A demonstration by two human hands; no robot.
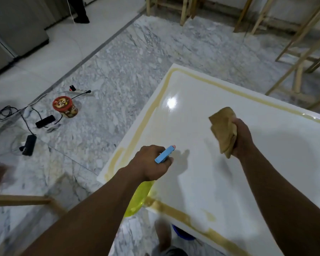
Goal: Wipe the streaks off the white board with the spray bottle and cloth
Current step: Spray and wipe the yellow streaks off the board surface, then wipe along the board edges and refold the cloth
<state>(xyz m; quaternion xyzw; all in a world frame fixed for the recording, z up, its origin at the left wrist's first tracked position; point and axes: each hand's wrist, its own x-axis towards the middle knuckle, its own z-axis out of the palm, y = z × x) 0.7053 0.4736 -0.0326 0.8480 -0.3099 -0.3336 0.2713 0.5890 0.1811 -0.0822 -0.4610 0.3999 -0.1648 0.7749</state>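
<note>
Above the white board (229,172), left hand (151,163) fingers curl around the spray bottle (164,154), nozzle aimed ahead to wet it, while the right hand (242,139) clutches the cloth (224,130), ready for wiping.

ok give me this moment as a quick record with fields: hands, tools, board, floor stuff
left hand: grips the spray bottle, blue nozzle pointing over the board
right hand: grips the bunched tan cloth over the board
cloth contact: seems lifted off the surface, judging by its shadow
white board: glossy, lying flat
streaks: yellowish bands along the board's edges
floor: marble, with a red tin and black electrical gear
background: wooden frames
</note>
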